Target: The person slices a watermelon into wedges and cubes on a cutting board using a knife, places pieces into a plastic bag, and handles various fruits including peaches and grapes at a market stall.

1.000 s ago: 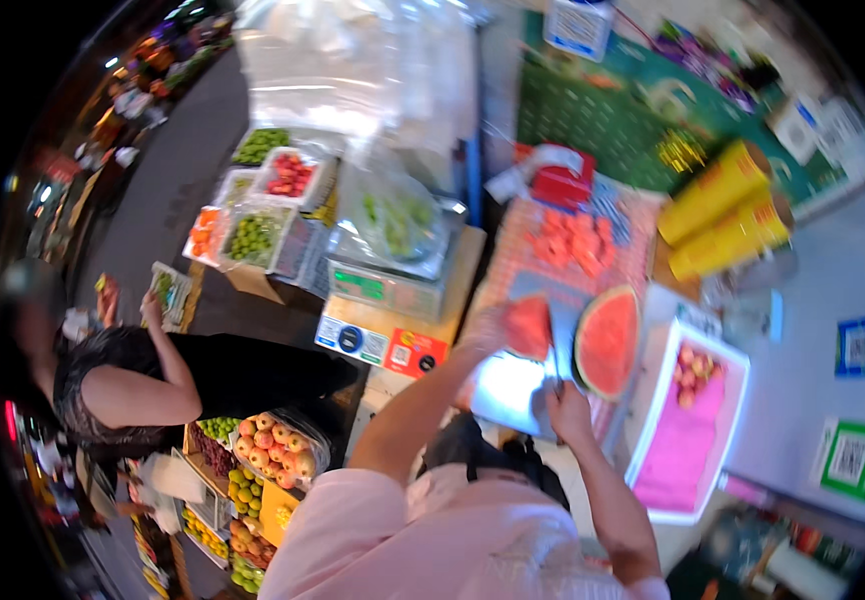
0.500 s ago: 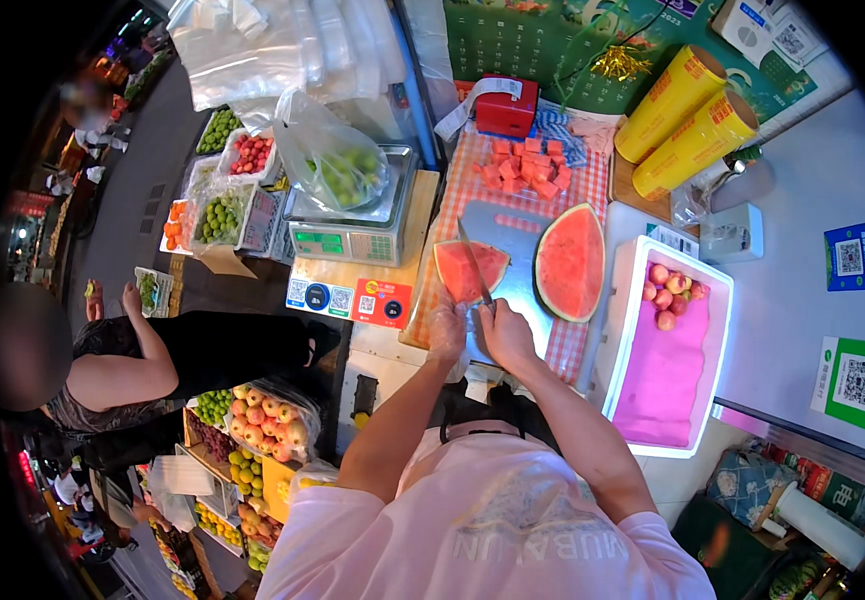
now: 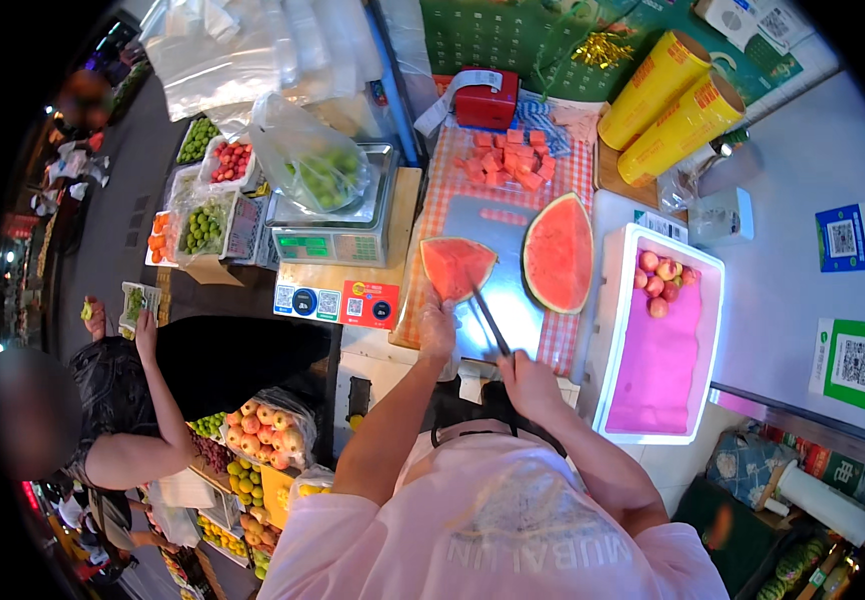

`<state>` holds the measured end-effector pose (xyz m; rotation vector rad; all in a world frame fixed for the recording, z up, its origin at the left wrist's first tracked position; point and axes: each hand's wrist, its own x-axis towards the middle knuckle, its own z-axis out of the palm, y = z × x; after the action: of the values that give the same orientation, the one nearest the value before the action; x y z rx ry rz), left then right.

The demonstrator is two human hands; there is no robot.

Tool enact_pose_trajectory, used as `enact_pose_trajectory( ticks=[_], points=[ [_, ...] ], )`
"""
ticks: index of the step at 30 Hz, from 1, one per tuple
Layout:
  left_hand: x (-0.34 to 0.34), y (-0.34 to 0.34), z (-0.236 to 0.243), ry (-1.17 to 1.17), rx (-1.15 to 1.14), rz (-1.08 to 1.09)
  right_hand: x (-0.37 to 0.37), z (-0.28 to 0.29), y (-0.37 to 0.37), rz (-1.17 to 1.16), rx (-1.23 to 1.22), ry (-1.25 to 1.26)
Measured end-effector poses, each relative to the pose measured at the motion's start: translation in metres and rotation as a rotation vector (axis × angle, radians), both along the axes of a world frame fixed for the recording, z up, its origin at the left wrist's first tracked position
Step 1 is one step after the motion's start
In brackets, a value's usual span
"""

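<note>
Red watermelon wedge (image 3: 455,264) lies on the left part of a pale board (image 3: 515,318) in the head view, the left hand (image 3: 439,328) against its near edge; how tightly those fingers close, I cannot tell. Apart from it, the right hand (image 3: 527,380) is clamped around the handle of a knife (image 3: 493,324), its blade slanting to the wedge. Right of that is a bigger watermelon piece (image 3: 559,256), with watermelon cubes (image 3: 509,160) beyond, on a checked cloth (image 3: 565,338)
</note>
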<state>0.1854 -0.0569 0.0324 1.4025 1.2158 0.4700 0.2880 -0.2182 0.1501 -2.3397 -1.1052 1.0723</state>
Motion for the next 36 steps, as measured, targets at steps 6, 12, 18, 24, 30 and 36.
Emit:
enact_pose_trajectory(
  ticks=[6, 12, 18, 24, 30, 36],
  points=[
    [-0.008, 0.007, -0.061, 0.146, 0.323, -0.037, 0.018, -0.059, 0.084, -0.059, 0.044, 0.019],
    [0.02, 0.004, 0.0, 0.155, 0.117, 0.056, -0.005, -0.077, 0.019, -0.043, 0.043, 0.172],
    [0.005, 0.013, -0.014, 0.09, 0.229, -0.016, 0.029, -0.021, 0.001, -0.257, 0.1, 0.166],
    [0.008, 0.017, -0.039, 0.056, 0.096, -0.005, 0.055, -0.093, 0.046, -0.311, 0.241, 0.31],
    [0.003, 0.017, -0.038, 0.003, 0.249, -0.054, 0.048, -0.103, 0.052, -0.265, 0.31, 0.278],
    [-0.001, 0.022, -0.044, 0.146, 0.195, -0.033, 0.017, -0.092, 0.048, -0.249, 0.095, 0.469]
  ],
)
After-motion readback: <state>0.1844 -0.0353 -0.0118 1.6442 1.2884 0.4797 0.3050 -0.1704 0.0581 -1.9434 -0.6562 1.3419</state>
